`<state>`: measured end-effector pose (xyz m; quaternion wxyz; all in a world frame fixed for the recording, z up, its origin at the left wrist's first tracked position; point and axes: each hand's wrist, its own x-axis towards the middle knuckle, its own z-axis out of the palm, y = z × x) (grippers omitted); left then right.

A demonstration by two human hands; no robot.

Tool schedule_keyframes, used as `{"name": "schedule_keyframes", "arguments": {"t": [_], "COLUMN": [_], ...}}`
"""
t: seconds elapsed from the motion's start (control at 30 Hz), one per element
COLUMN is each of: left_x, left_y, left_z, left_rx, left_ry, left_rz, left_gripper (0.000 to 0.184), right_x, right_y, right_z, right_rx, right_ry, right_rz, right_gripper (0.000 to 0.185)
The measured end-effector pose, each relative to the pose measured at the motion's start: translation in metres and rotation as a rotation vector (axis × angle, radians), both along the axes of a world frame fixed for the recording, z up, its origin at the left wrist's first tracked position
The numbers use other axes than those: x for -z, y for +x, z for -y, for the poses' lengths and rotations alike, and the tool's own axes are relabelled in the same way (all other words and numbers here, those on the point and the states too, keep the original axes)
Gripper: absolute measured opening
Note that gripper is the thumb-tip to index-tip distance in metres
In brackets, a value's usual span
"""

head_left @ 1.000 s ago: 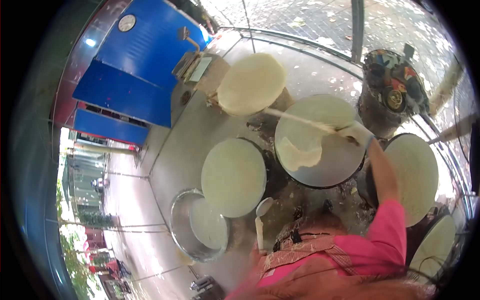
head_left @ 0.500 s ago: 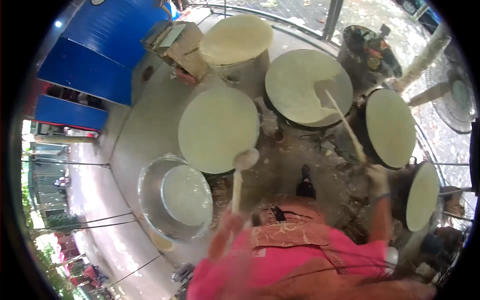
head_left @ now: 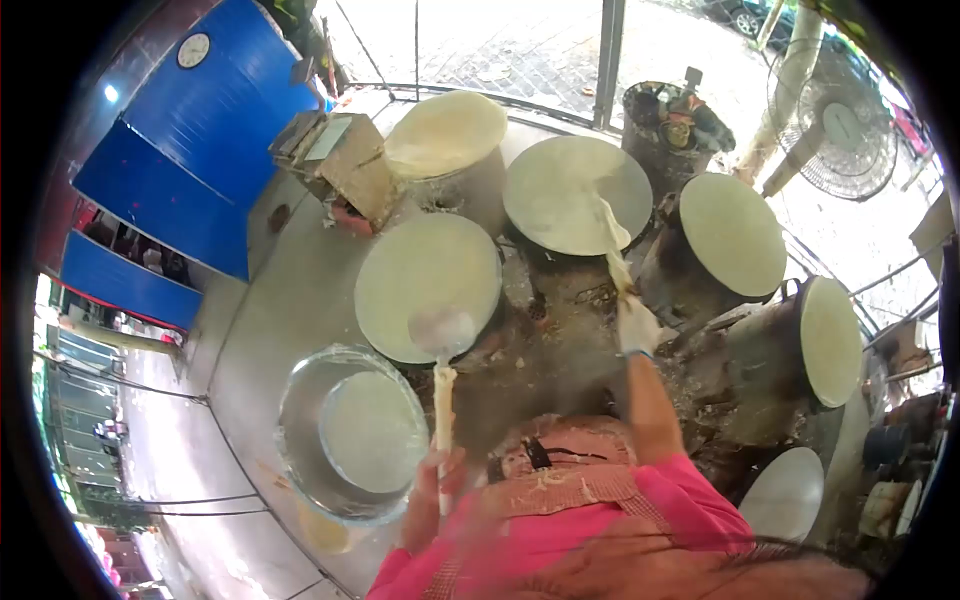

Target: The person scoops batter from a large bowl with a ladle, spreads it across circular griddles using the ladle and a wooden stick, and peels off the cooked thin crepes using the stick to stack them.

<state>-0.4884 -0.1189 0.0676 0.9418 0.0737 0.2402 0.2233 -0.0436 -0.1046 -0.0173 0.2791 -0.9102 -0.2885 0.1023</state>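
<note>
Down past the pink sleeves (head_left: 690, 500), I can see both of the person's hands through the head camera, and each one has a tool. The left hand (head_left: 437, 480) has its fingers curled around the pale handle of a ladle (head_left: 445, 395). The ladle's bowl is blurry and is over the near side of the left round top (head_left: 420, 270). I cannot tell from here if the two touch.

The right hand (head_left: 637, 325) is a bit blurry too, but it looks closed around a stick (head_left: 620, 268). The stick's flat, pale end is over the near right side of the middle round top (head_left: 540, 205).

Just beside the left round top I see a big shiny tub (head_left: 300, 430) with something pale (head_left: 375, 430) in it. Farther back, a cream-coloured sheet (head_left: 447, 130) lies on a drum (head_left: 465, 190). The right round top (head_left: 735, 235) is near the right hand, with the far right round top (head_left: 832, 345) past it. I also see a fan (head_left: 840, 120) on the right, and a round clock (head_left: 194, 50) on a blue wall (head_left: 210, 110) at the left.
</note>
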Motion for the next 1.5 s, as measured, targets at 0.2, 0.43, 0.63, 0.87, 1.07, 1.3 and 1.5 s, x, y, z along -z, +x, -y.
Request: {"name": "schedule_keyframes", "arguments": {"t": [0.2, 0.43, 0.63, 0.87, 1.07, 1.3, 1.5], "left_x": [0.040, 0.040, 0.024, 0.005, 0.016, 0.016, 0.039], "left_y": [-0.003, 0.025, 0.058, 0.105, 0.120, 0.165, 0.199], "left_z": [0.011, -0.003, -0.027, -0.025, -0.035, -0.043, -0.052], "left_rx": [0.034, 0.065, 0.030, -0.043, 0.040, 0.075, 0.060], "left_ry": [-0.287, -0.257, -0.268, -0.381, -0.299, -0.221, -0.280], "left_rz": [0.332, 0.363, 0.284, 0.258, 0.053, -0.403, -0.322], "left_gripper": [0.041, 0.042, 0.033, 0.043, 0.040, 0.037, 0.036], "right_x": [0.017, 0.001, 0.032, 0.032, 0.052, 0.049, 0.019], "right_y": [-0.030, 0.045, 0.060, 0.082, 0.139, 0.123, 0.230], "right_z": [-0.043, -0.050, -0.015, -0.057, -0.010, 0.012, -0.085], "right_rx": [-0.259, 0.008, -0.169, -0.226, -0.172, -0.416, -0.024], "right_ry": [0.063, 0.263, 0.069, 0.123, -0.006, 0.094, 0.277], "right_rz": [0.047, 0.030, 0.007, 0.084, 0.034, 0.109, -0.075], "right_gripper": [0.029, 0.030, 0.028, 0.031, 0.027, 0.020, 0.029]}}
